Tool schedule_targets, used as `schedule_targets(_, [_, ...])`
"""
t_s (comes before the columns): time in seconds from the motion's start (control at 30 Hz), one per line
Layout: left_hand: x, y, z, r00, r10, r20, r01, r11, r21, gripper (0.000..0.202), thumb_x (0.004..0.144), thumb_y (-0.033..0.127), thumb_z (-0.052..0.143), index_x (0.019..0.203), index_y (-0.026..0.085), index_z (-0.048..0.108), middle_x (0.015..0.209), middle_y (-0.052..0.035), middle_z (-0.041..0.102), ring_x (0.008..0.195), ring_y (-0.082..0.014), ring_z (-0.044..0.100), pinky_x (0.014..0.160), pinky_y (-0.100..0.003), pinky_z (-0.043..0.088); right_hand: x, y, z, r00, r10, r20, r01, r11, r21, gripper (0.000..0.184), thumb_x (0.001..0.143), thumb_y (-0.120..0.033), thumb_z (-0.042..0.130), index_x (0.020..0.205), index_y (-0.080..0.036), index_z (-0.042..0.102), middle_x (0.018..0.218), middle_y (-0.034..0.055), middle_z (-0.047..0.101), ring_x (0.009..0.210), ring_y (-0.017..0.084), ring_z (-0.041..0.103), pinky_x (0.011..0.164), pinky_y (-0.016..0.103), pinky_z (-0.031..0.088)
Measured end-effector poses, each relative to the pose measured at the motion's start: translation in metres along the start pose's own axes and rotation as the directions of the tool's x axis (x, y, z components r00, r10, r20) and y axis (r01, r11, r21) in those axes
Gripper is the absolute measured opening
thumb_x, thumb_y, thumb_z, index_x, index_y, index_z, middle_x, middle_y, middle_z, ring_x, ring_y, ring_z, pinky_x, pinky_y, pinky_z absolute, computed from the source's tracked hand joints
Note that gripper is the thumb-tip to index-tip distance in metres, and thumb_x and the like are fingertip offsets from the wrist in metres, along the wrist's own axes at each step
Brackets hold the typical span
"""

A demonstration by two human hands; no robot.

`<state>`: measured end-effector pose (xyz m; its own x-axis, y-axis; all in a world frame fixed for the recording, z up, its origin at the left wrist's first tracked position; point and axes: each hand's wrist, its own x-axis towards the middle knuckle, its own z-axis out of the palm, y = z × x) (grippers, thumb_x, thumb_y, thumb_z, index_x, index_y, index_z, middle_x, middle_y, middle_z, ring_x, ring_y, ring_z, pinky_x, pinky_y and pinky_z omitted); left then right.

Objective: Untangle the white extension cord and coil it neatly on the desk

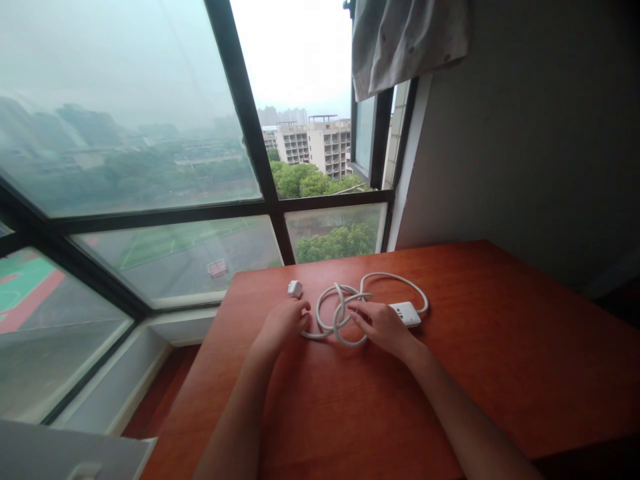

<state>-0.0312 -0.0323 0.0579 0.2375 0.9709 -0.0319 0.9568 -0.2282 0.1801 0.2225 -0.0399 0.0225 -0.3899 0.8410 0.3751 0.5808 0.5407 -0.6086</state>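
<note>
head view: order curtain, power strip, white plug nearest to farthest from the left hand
1. White plug: just beyond the left hand.
2. Power strip: to the right, on the wooden table.
3. Curtain: high up, upper right.

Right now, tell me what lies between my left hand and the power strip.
The head view shows white cable loops between your left hand and the power strip, then your right hand, nearer the power strip.

The left hand (284,321) and right hand (383,325) are bare, as are both forearms (235,413), slim and narrowing toward the wrists (416,351).
</note>
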Motion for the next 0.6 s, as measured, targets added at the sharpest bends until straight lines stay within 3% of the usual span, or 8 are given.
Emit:
schedule_targets(0.17, [-0.003,0.004,-0.002,0.999,0.029,0.034,-0.027,0.998,-0.052,0.016,0.084,0.023,0.053,0.084,0.021,0.07,0.085,-0.0061,0.07,0.071,-0.0185,0.064,0.061,-0.025,0.04,0.001,0.0,0.002,1.0,-0.001,-0.002,0.001,1.0,0.028,0.024,0.09,-0.027,0.054,0.109,-0.027,0.069,0.104,0.0035,0.074,0.086,0.02,0.069,0.075,0.03,0.051])
schedule_targets(0.37, [-0.001,0.002,0.002,0.99,0.124,-0.062,-0.133,0.976,-0.173,0.018,0.085,0.03,0.057,0.089,0.021,0.072,0.088,-0.0059,0.066,0.071,-0.016,0.061,0.063,-0.024,0.042,0.0,0.003,0.003,1.0,0.001,0.007,-0.001,0.998,0.057,0.022,0.09,-0.025,0.055,0.107,-0.026,0.069,0.102,0.0033,0.074,0.086,0.02,0.068,0.075,0.029,0.05])
schedule_targets(0.5, [0.003,0.007,0.007,0.968,0.239,-0.077,-0.25,0.883,-0.397,0.024,0.087,0.035,0.056,0.091,0.018,0.072,0.089,-0.0061,0.064,0.07,-0.0144,0.057,0.065,-0.024,0.045,0.0,0.002,0.002,1.0,-0.002,0.011,0.002,0.998,0.058,0.022,0.091,-0.025,0.054,0.106,-0.025,0.07,0.105,0.0038,0.073,0.088,0.02,0.068,0.077,0.029,0.05])
schedule_targets(0.6, [0.005,0.015,0.012,0.956,0.289,-0.059,-0.274,0.8,-0.534,0.029,0.089,0.039,0.054,0.092,0.016,0.071,0.084,-0.0052,0.065,0.068,-0.0135,0.056,0.061,-0.023,0.043,0.0,0.0,0.002,1.0,-0.004,0.008,0.004,0.999,0.052,0.022,0.092,-0.026,0.054,0.107,-0.026,0.069,0.104,0.0033,0.073,0.086,0.019,0.068,0.076,0.029,0.049])
